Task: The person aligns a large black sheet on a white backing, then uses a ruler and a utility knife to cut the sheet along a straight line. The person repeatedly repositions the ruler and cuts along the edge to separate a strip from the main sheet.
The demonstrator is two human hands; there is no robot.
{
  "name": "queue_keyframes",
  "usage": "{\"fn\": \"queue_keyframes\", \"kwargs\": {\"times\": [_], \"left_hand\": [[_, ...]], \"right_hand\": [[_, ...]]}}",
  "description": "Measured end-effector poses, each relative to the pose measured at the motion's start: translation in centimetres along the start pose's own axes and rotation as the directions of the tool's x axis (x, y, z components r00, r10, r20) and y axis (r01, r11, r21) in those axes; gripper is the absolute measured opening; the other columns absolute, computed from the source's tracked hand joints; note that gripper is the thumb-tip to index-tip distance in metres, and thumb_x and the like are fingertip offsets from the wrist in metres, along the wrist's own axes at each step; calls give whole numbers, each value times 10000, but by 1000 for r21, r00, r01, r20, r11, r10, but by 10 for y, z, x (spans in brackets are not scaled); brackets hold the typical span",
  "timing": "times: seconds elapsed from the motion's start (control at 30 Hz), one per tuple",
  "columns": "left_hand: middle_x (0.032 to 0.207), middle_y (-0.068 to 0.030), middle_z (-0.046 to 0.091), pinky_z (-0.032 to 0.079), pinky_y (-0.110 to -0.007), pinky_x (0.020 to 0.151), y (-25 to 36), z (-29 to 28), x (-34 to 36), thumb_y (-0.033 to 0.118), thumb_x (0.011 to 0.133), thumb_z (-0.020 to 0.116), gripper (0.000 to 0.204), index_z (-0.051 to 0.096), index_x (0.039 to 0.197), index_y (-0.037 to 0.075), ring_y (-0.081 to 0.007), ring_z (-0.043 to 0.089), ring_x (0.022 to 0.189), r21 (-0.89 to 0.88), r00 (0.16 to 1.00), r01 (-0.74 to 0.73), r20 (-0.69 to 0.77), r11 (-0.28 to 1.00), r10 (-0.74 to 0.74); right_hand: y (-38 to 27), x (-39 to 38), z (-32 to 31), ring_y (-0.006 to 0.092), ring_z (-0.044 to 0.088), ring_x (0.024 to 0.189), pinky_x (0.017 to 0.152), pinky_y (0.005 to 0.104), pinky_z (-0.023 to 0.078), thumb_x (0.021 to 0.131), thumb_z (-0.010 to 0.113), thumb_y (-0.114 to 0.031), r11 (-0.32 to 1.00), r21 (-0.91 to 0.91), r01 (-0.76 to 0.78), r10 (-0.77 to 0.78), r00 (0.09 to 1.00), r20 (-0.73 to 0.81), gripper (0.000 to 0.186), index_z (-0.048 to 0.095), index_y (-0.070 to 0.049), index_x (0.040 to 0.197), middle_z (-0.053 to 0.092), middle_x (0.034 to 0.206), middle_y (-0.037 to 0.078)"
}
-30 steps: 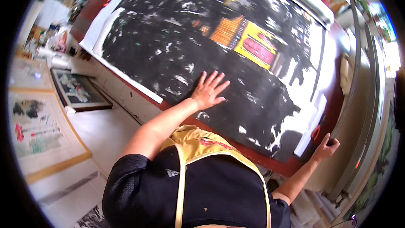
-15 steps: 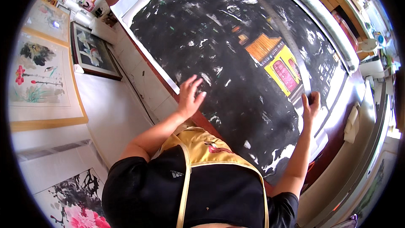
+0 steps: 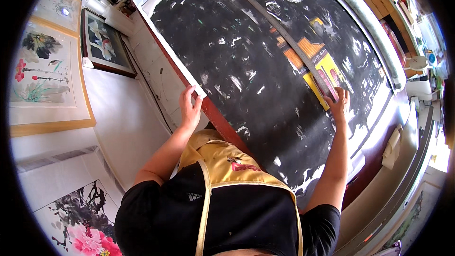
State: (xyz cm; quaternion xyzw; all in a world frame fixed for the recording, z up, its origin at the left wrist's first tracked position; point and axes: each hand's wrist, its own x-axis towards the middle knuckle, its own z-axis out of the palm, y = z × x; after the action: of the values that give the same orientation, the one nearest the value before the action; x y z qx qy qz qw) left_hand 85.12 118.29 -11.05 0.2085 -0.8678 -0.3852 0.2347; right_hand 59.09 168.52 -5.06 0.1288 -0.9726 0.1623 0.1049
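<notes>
A large black painting with white flecks (image 3: 213, 38) covers a red-brown table (image 3: 220, 125), with a yellow building, orange roof and red doors (image 3: 310, 47) painted on it. Across it, over the building, lies a long metal ruler (image 3: 263, 17), whose near end is gripped by my right hand (image 3: 340, 104). At the painting's left white margin (image 3: 180, 66) is my left hand (image 3: 190, 111), thumb and fingers apart, fingertips touching that edge.
A long roll (image 3: 360, 14) lines the painting's far right side. Framed pictures (image 3: 106, 45) lean at left, beside a peony painting (image 3: 80, 218). A cluttered wooden unit (image 3: 388, 7) stands back right; a cream cloth (image 3: 393, 144) hangs at right.
The ruler has swung from the right side onto the painting, now crossing the building, with my right hand following inward. My left hand has moved from the painting's middle to its left edge.
</notes>
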Motion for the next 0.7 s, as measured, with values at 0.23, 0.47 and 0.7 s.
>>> {"fn": "queue_keyframes", "kwargs": {"times": [0.23, 0.47, 0.7], "left_hand": [[1431, -153, 497, 397, -396, 1103, -10, 0, 32, 223, 1011, 612, 481, 480, 1435, 35, -267, 486, 1309, -421, 924, 356, 24, 835, -382], [1336, -101, 562, 439, -367, 1035, -49, -5, 113, 147, 988, 625, 458, 480, 1398, 5, -198, 552, 1184, -764, 817, 444, 130, 469, -562], [984, -31, 556, 478, -338, 808, -82, -8, 187, 222, 940, 662, 237, 609, 1116, 72, -139, 507, 899, -747, 692, 549, 154, 375, -705]], "right_hand": [[43, -114, -36, 335, 593, 1158, 956, 435, 494, 877, 797, -250, 966, 59, -253, 260, 927, -271, 494, 606, -80, 1301, 577, 1232, 169], [94, -289, -75, 390, 585, 1126, 971, 476, 482, 836, 802, -484, 651, -135, -747, 700, 660, -271, 752, 564, 44, 1316, 598, 1245, 247], [47, -367, -68, 409, 602, 1150, 1000, 469, 477, 706, 855, -583, 409, -75, -910, 902, 415, -122, 909, 578, 84, 1257, 621, 1234, 296]]}}
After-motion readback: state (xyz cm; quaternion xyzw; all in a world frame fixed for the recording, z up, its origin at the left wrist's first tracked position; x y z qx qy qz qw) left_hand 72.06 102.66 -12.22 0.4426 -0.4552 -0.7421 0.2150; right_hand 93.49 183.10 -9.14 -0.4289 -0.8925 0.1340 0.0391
